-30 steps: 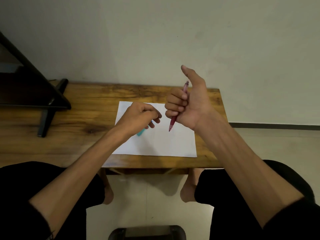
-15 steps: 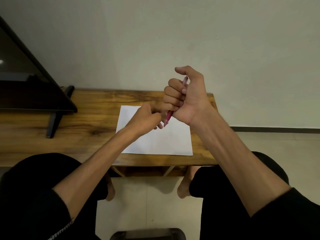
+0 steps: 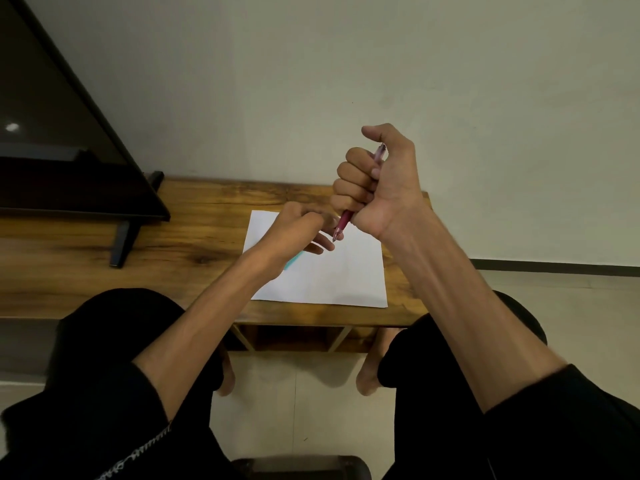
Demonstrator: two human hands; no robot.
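Right hand [image 3: 377, 188] fingers clamp the red pen [image 3: 344, 220], tip down, above the paper sheet [image 3: 339, 278]. Left hand [image 3: 294, 226] fingers lie at the pen tip; whether they grip anything cannot be determined.

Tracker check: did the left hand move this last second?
Yes: left hand shifted right across the white paper, reaching the tip of the red pen.
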